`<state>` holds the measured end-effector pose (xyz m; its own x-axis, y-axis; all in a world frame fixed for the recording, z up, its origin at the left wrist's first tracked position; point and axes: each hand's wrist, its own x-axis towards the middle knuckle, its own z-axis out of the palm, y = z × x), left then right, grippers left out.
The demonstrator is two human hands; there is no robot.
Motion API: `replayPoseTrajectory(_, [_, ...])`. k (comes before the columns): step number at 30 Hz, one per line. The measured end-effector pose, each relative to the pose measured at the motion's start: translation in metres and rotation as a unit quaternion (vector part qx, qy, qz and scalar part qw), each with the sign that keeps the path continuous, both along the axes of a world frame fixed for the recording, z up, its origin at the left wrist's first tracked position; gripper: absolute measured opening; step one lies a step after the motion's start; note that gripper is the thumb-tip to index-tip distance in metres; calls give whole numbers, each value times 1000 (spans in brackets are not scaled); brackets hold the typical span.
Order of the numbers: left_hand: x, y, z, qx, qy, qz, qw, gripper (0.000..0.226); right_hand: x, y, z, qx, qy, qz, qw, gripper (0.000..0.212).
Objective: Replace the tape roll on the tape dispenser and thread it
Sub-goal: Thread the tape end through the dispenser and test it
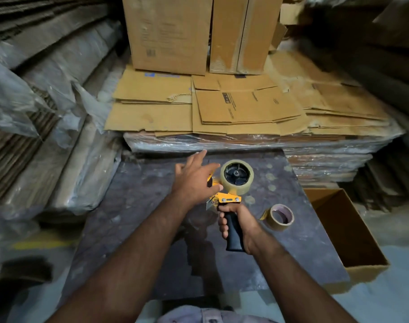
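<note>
Closest to me, right hand (236, 223) is clenched around the black grip of the tape dispenser (229, 197), held above the desk (138, 206). On its hub sits the new tape roll (237, 177), hub axis pointing toward me. Left hand (194, 176) is released with fingers spread, just left of the roll, so I judge it nearer for threading. Beside the dispenser, to its right, the old core (280, 216) lies on the desk.

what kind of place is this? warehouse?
Likely a packing or storage area of a warehouse: flattened cardboard boxes stacked on shrink-wrapped bundles, upright cartons behind, and a tape dispenser held over a worn table.
</note>
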<state>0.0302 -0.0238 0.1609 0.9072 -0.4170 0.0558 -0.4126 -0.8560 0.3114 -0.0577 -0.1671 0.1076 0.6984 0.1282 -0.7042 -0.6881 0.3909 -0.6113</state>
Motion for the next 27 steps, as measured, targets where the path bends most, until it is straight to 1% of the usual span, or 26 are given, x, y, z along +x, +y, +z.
replayPoseTrajectory(2, [6, 0, 2, 35, 10, 16, 999, 64, -2, 11, 4, -9, -1, 4, 1000, 21])
replayPoseTrajectory(4, [10, 1, 5, 56, 28, 36, 997, 58, -4, 20, 6, -16, -5, 8, 1000, 22])
replayPoseTrajectory(6, [11, 1, 7, 63, 24, 39, 997, 40, -8, 27, 8, -22, -9, 13, 1000, 24])
replayPoseTrajectory(8, [12, 5, 6, 15, 7, 34, 999, 14, -12, 31, 12, -20, -18, 11, 1000, 22])
replayPoseTrajectory(9, [13, 9, 4, -24, 3, 23, 999, 9, -15, 32, 14, -8, -25, 6, 1000, 20])
replayPoseTrajectory(12, [12, 19, 1, -106, -26, -36, 993, 6, -20, 35, 23, 60, -43, -40, 996, 12])
replayPoseTrajectory(15, [12, 27, 7, -148, -52, -48, 986, 2, -20, 39, 32, 113, -50, -77, 989, 15])
replayPoseTrajectory(16, [13, 29, 9, -160, -56, -46, 985, 2, -20, 40, 35, 111, -55, -72, 990, 14])
replayPoseTrajectory(19, [14, 34, 13, -178, -78, -56, 979, 1, -19, 44, 41, 68, -55, -37, 995, 6])
replayPoseTrajectory(24, [12, 39, 10, -185, -128, -58, 973, 3, -13, 50, 48, 40, -28, -18, 999, 18])
replayPoseTrajectory(27, [12, 47, 7, -194, -143, -51, 969, 3, -8, 54, 50, 26, -5, -14, 1000, 18])
